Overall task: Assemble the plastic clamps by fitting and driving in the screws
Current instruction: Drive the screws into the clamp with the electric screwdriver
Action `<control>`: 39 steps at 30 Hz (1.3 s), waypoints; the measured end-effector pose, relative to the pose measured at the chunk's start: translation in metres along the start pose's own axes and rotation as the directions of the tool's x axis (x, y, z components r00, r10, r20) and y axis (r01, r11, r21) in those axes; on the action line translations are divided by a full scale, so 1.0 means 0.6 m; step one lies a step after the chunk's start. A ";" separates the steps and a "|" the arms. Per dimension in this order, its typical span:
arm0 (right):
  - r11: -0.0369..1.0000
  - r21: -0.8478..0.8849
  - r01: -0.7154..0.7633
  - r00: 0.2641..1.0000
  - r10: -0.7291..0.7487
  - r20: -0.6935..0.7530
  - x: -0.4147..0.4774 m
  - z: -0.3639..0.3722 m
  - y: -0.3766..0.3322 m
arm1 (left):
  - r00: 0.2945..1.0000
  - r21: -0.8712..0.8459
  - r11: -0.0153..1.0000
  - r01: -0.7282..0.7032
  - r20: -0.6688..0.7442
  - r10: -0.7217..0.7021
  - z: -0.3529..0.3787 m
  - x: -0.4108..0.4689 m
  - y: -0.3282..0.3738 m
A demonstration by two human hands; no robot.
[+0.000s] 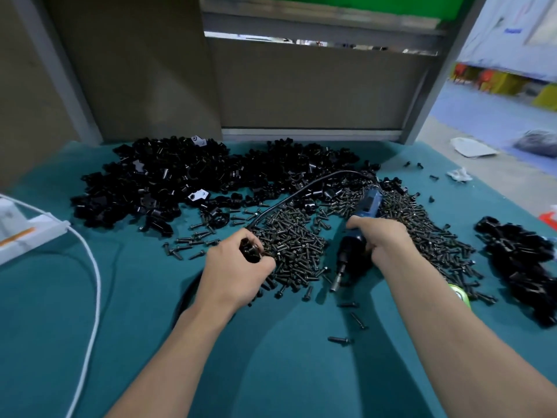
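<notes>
My left hand (233,271) grips a black plastic clamp (250,250) at the left edge of a wide heap of dark screws (301,245). My right hand (384,241) is wrapped round a blue and black electric screwdriver (354,248), whose bit points down and toward me over the screws. Its black cable (289,197) arcs back over the heap. A big pile of loose black clamp parts (180,179) lies behind, across the far side of the teal table (144,297).
A second pile of black clamps (518,260) lies at the right edge. A white cord (93,285) and a white box (21,230) sit at the left. A green-rimmed object (459,294) shows beside my right forearm. Stray screws (349,324) lie near me.
</notes>
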State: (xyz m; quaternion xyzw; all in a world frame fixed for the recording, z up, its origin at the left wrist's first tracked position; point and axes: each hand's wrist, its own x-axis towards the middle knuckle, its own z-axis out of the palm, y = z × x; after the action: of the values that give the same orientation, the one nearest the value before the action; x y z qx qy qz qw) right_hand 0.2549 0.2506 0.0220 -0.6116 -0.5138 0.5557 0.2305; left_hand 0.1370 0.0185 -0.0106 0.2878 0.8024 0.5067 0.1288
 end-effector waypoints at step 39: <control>0.546 0.766 -0.340 0.781 -0.291 0.553 -0.014 0.097 -0.080 | 0.999 0.091 0.995 0.046 -0.029 -0.044 0.012 0.026 -0.007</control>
State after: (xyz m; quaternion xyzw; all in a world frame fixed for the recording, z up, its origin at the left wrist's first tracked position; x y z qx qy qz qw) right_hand 0.1851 0.2440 0.0503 -0.2122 -0.2209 0.9032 0.3008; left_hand 0.1271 0.0318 -0.0163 0.2684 0.8327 0.4702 0.1161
